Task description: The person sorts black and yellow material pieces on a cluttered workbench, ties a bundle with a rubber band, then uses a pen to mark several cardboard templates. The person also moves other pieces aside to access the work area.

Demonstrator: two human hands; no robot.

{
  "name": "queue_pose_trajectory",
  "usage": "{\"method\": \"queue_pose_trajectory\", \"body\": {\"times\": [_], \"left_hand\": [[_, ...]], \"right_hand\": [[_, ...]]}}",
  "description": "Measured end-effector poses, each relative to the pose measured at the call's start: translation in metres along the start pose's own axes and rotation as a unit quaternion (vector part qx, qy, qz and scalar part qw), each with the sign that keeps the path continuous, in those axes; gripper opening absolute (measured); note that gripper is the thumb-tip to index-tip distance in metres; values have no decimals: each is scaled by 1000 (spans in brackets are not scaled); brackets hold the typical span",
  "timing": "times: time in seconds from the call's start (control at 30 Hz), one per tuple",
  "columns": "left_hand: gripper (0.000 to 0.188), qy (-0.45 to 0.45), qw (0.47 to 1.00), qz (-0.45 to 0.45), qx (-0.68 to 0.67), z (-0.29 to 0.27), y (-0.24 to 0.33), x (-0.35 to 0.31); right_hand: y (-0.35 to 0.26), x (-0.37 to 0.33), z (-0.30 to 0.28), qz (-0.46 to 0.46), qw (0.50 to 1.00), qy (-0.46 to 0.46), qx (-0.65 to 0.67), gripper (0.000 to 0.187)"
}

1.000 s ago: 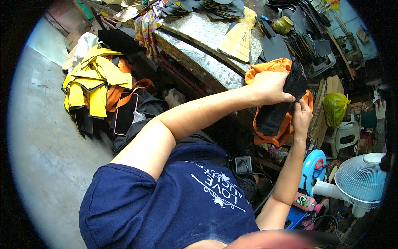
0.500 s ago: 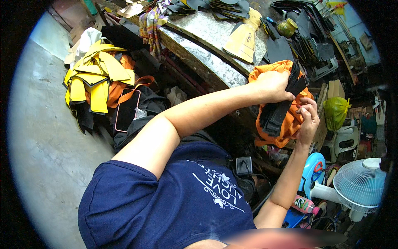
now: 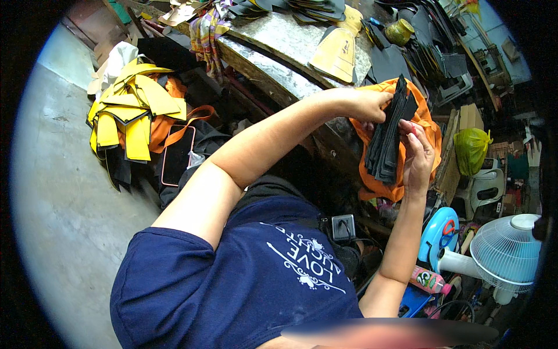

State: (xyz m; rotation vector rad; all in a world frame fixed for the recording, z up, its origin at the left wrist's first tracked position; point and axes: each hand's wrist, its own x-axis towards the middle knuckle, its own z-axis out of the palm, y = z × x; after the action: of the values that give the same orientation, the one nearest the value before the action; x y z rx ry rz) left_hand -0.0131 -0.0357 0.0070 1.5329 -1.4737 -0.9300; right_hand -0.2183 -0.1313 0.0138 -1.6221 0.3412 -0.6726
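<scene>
A stack of long black strips (image 3: 383, 152) stands tilted over a crumpled orange cloth (image 3: 430, 125) beside the worktable. Closed round the upper left part of that stack is my left hand (image 3: 370, 107), thumb partly hidden. On the stack's other side, my right hand (image 3: 417, 158) has loosely bent fingers, apart from one another. Its fingertips lie at the stack's right edge, and I see nothing gripped in them. Slightly fanned, the strips show several separate edges.
The metal-topped worktable (image 3: 261, 64) carries a yellow pattern piece (image 3: 337, 53), dark cut sheets and a small yellow-green pot (image 3: 399, 32). Yellow and black pieces (image 3: 136, 107) are heaped at left. A white-and-blue fan (image 3: 504, 253), a pink bottle (image 3: 429, 280) and a tied yellow-green bag (image 3: 472, 151) are at right.
The black strips have turned more upright and their edges face me more. My left hand has shifted slightly left; my right hand has moved left, up to the stack's edge.
</scene>
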Motion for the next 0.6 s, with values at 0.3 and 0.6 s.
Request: {"method": "queue_pose_trajectory", "body": {"times": [0.3, 0.6], "left_hand": [[67, 60, 981, 108, 152, 5, 5, 6], [68, 154, 934, 178, 270, 15, 7, -1]], "right_hand": [[0, -9, -5, -43, 998, -47, -29, 48], [-7, -17, 8, -59, 994, 19, -88, 38]]}}
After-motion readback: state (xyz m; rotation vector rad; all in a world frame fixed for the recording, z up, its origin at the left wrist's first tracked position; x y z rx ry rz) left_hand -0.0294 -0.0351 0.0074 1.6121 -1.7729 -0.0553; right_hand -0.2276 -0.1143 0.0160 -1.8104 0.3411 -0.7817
